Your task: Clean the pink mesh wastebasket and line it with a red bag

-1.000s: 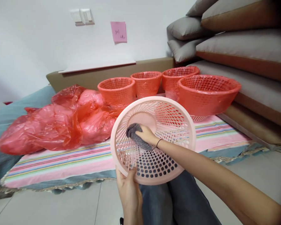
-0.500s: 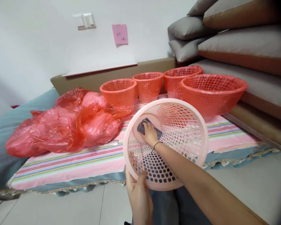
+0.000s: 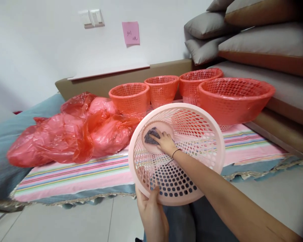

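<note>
A pale pink perforated basket (image 3: 176,199) is tilted with its open mouth towards me. My left hand (image 3: 154,211) grips its lower left rim, thumb inside and the other fingers behind. Inside the basket, my right hand (image 3: 166,143) presses a dark grey cloth (image 3: 152,135) against the solid round bottom. Its fingers are partly spread over the cloth, and a thin black band circles that wrist.
Red plastic-covered baskets (image 3: 130,97) stand in a row behind. Crumpled red plastic bags (image 3: 58,139) lie on the striped cloth (image 3: 86,179) at left. Grey and brown cushions (image 3: 267,43) are stacked at right. A pink note (image 3: 130,33) is on the wall.
My right hand has shifted slightly on the basket's bottom, and the grey cloth has moved a little left and looks more bunched. My left hand keeps its hold on the rim.
</note>
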### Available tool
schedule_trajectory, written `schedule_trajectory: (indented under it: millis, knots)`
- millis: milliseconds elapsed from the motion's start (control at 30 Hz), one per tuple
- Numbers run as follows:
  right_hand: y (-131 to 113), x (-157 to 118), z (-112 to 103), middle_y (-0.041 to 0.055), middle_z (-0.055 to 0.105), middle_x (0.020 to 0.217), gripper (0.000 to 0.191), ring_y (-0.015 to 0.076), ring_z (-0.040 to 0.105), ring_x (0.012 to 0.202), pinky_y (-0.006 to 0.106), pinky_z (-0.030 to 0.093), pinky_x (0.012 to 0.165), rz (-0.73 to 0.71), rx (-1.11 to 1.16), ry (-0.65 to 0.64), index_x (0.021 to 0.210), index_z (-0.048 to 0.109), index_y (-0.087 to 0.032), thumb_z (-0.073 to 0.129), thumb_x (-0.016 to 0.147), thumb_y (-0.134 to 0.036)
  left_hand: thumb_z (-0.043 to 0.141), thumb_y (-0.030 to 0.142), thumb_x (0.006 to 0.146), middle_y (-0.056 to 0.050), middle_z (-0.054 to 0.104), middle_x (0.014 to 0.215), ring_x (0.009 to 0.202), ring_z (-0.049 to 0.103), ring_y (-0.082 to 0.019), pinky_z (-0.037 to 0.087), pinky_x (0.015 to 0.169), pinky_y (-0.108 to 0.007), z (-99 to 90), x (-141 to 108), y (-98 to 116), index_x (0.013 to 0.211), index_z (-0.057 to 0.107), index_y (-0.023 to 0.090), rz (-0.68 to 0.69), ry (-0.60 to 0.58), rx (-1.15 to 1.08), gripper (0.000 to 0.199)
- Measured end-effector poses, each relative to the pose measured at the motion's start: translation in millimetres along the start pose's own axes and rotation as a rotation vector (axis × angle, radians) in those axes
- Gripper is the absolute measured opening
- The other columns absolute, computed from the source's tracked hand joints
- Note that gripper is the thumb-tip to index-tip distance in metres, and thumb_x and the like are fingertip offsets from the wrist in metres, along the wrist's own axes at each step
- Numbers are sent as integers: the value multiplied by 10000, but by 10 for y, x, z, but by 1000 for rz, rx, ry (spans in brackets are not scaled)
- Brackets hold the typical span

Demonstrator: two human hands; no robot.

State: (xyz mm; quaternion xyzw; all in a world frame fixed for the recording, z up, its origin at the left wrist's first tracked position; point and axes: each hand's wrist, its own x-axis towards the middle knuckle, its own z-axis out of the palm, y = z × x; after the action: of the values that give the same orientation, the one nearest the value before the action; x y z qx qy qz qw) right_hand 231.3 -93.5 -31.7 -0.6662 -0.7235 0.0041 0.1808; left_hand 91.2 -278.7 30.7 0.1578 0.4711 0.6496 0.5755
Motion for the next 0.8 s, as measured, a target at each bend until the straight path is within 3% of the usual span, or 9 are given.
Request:
schedule_trajectory:
  millis: [133,200,267,367,467,633,800]
  knots:
    - [-149,154,17,272,140,1584,690,411,423,1263,547,376,962,278,9,102,1575,52,-132,343,968,-282,679,132,723,-65,581,1405,1294,553,-251,495,1021,-336,-38,-17,-72,1386,490,318,-17,-36,52,714]
    - [-238,187,31,295,148,1570,691,409,437,1250,542,384,956,289,21,101,1571,33,-100,325,973,-287,679,157,743,-68,572,1412,1320,528,-253,456,1068,-362,-53,-22,-99,1393,476,311,1,-53,102,699]
    - [-292,186,35,193,185,1597,662,363,473,1216,483,401,960,163,39,56,1564,200,-227,435,951,-312,682,179,756,-75,570,1409,1334,511,-255,423,1100,-380,-69,-18,-112,1405,458,300,47,-38,142,697]
    - [-290,175,9,-33,321,1574,480,276,497,1166,402,400,976,-96,66,-37,1351,526,-472,590,894,-340,698,174,741,-78,572,1403,1318,526,-264,409,1111,-404,-91,15,-105,1412,449,298,91,30,159,726]
    - [-243,205,-29,-56,359,1554,413,291,468,1184,428,402,968,-153,77,-46,1304,564,-494,559,918,-345,702,149,729,-63,572,1405,1314,529,-264,393,1125,-411,-92,61,-87,1374,490,301,111,53,139,696]
    - [-173,250,-32,59,262,1592,566,349,460,1198,456,445,912,68,107,53,1455,426,-390,546,911,-291,712,253,799,-69,558,1420,1368,469,-248,356,1153,-385,-31,70,-102,1306,551,271,164,26,84,532]
    - [-92,288,41,209,250,1537,689,360,418,1305,502,391,1045,414,158,190,1547,239,-185,511,928,-316,714,273,813,-63,518,1463,1377,457,-251,365,1149,-400,12,43,-117,1322,532,288,159,66,57,540]
